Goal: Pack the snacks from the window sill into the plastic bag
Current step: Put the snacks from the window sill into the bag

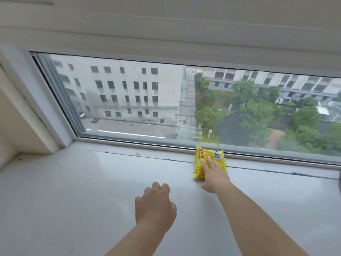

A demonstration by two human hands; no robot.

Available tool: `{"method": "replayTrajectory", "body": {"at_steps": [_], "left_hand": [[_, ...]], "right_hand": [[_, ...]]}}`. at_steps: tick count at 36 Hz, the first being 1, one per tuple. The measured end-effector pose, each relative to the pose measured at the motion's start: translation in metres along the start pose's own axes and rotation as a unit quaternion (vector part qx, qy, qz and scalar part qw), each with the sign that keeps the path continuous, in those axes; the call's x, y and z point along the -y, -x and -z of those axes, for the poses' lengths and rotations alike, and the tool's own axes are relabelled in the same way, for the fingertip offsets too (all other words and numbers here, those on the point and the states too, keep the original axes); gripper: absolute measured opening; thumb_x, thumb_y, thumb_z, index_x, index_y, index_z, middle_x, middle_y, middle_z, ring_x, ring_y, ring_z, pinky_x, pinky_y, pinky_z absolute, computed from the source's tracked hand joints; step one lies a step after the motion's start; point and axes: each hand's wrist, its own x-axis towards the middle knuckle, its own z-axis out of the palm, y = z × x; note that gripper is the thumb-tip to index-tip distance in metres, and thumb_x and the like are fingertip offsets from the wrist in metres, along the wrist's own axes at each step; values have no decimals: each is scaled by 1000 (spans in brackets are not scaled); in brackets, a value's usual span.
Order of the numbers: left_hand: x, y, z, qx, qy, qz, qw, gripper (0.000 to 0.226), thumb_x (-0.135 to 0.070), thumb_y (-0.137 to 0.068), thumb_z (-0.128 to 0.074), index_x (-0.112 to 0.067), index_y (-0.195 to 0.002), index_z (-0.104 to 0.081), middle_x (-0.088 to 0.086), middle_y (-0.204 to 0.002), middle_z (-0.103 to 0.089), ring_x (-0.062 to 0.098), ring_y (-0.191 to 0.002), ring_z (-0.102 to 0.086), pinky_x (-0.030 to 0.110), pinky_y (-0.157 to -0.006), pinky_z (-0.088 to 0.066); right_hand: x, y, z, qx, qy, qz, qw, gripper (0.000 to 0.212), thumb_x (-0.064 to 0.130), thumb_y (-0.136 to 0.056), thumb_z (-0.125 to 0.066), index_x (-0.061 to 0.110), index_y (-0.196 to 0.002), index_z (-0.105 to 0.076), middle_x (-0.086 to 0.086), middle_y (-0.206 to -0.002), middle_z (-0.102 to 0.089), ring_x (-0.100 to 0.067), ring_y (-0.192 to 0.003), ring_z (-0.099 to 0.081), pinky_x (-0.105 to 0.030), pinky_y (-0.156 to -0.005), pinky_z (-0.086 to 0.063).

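Note:
A small yellow snack packet (200, 159) with red print lies on the white window sill (83, 182), right against the window frame. My right hand (214, 174) lies on top of the packet with straight fingers, the thumb spread out to the left on the sill. My left hand (155, 206) hovers over the sill to the lower left of the packet, fingers loosely curled, holding nothing. No plastic bag is in view.
The window pane (166, 100) and its frame (129, 143) close off the far side of the sill. A side wall and frame corner (36, 117) bound the sill on the left. A dark edge (339, 180) shows at the far right.

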Motion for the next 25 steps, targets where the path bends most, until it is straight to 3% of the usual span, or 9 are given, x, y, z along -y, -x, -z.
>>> {"method": "replayTrajectory", "body": {"at_steps": [5,8,11,15,18,20,23,25], "left_hand": [[8,-2,1,3,14,12,1000,35,-36,-94,-38,-26,-127,-42,-5,-124,-44,15,-114,-46,31,-87,-38],[9,0,-1,19,16,24,999,34,-36,-94,-38,-25,-126,-43,-5,-125,-44,16,-114,-46,31,-87,-38],[9,0,0,17,19,27,999,34,-35,-94,-38,-26,-126,-43,-5,-124,-44,16,-113,-46,31,-87,-38],[11,-6,4,-8,11,27,1000,34,-34,-94,-38,-26,-126,-44,-5,-123,-45,16,-112,-46,31,-85,-38],[15,-9,2,-10,5,33,999,34,-35,-94,-39,-26,-126,-44,-5,-123,-44,16,-113,-46,31,-86,-38],[18,-11,0,-9,-1,37,999,34,-35,-94,-38,-26,-126,-44,-5,-123,-44,16,-112,-46,30,-85,-38],[22,-15,-2,-16,-4,42,999,34,-35,-94,-38,-26,-126,-43,-5,-122,-43,16,-112,-46,30,-84,-38],[25,-17,-2,-18,-3,47,999,34,-35,-94,-39,-26,-126,-44,-5,-123,-43,16,-112,-46,30,-84,-38]], "right_hand": [[9,5,-21,-6,21,24,999,83,51,-85,-52,28,-151,-7,-6,-158,10,-30,-146,3,-43,-113,-27],[14,9,-22,-43,14,28,999,72,55,-87,-47,22,-147,-22,-8,-152,-19,-29,-139,-22,-40,-104,-36],[17,6,-12,-99,-3,32,995,54,45,-92,-43,18,-138,-33,-5,-130,-48,-26,-120,-46,-38,-92,-42],[15,-8,1,-152,25,8,988,60,38,-89,-48,22,-142,-27,-4,-139,-34,-27,-129,-30,-41,-97,-37],[10,-21,11,-98,-14,-43,994,82,45,-86,-52,31,-149,-2,-3,-156,0,-33,-143,-1,-56,-105,-28],[6,-32,13,-62,-46,-69,995,87,52,-84,-52,36,-149,3,2,-157,13,-34,-144,12,-66,-104,-23],[3,-38,1,-3,-93,-88,992,85,64,-81,-50,39,-148,-4,4,-157,8,-36,-143,9,-67,-102,-27],[6,-33,-11,-24,-76,-78,994,83,66,-79,-52,39,-147,-12,3,-155,-3,-38,-139,-6,-60,-99,-35]]}}
